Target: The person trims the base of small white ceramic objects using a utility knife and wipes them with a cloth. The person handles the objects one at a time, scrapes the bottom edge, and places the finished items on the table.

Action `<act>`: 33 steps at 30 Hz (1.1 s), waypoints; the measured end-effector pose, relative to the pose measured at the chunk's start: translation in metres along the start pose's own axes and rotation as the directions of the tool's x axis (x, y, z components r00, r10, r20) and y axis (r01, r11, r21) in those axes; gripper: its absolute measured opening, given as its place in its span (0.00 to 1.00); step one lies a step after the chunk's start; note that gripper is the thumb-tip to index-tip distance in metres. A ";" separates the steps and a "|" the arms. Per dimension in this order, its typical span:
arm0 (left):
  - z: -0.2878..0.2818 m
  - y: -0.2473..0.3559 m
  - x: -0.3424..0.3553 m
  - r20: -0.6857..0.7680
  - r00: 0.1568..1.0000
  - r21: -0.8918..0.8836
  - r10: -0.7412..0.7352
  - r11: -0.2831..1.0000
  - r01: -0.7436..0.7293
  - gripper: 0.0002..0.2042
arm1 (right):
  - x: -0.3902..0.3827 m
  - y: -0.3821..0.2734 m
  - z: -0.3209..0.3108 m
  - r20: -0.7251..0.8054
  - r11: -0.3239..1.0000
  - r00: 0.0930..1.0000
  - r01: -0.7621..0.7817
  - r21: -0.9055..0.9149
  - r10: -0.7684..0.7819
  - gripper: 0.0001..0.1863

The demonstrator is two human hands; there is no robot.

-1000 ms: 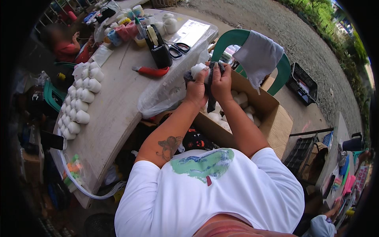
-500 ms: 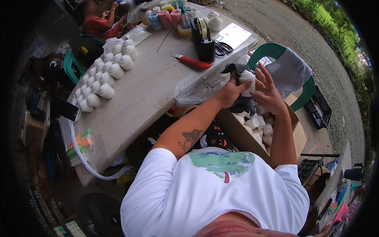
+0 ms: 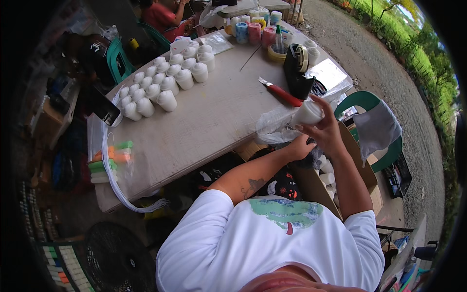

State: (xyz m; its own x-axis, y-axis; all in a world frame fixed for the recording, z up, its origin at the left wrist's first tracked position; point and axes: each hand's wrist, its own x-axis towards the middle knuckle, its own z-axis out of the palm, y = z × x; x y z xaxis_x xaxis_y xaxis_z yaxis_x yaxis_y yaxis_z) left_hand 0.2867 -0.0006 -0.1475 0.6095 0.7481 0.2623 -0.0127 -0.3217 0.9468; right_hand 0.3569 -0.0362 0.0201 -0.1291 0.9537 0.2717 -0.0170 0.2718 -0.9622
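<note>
My right hand (image 3: 321, 126) grips a white cylindrical piece (image 3: 306, 113), lifted above the table's near right edge. Just below it, my left hand (image 3: 299, 146) is closed on a dark grey cloth (image 3: 312, 156), over a cardboard box (image 3: 370, 182) of white pieces (image 3: 326, 180). Several white pieces with domed tops (image 3: 185, 78) stand in rows on the pale table (image 3: 194, 124). A red-handled blade (image 3: 282, 93) and a black tape dispenser (image 3: 295, 73) lie beside my hands, with a clear plastic bag (image 3: 270, 129) at the edge.
A green chair (image 3: 391, 155) with a grey cloth is right of the box. Colored candles (image 3: 254, 33) stand farther back. White cords (image 3: 112, 180) hang at the left. A seated person in red (image 3: 163, 19) is at top left. A black fan (image 3: 116, 258) is at lower left.
The view has turned, showing the table farther right. My right hand now has the white piece raised, while my left hand and the dark cloth have dropped below it.
</note>
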 end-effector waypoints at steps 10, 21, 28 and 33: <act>0.000 0.008 -0.042 0.325 0.927 0.226 0.187 0.937 -0.268 0.25 | 0.150 0.072 0.228 0.190 0.803 0.911 0.412 -0.430 -0.365 0.34; 0.005 0.023 -0.036 0.197 0.980 -0.163 0.008 0.986 0.025 0.26 | 0.111 0.033 0.177 0.482 0.819 0.876 0.298 -0.491 -0.031 0.55; -0.008 0.053 0.013 0.249 0.884 -0.702 -0.394 0.556 0.446 0.15 | -0.046 -0.001 -0.082 -0.306 0.931 0.943 -0.222 -0.289 0.130 0.24; 0.001 0.105 0.055 0.276 0.901 -0.729 -0.334 0.539 0.423 0.10 | -0.126 -0.019 -0.212 -0.540 0.716 0.803 -0.531 -0.452 0.255 0.24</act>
State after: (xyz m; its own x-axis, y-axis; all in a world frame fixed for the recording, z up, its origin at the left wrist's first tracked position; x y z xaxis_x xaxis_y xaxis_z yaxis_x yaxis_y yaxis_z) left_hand 0.3197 0.0062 -0.0343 0.7725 0.6213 -0.1311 -0.3267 0.5660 0.7569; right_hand 0.5835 -0.1339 0.0086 0.4270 0.9041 -0.0169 0.5049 -0.2538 -0.8250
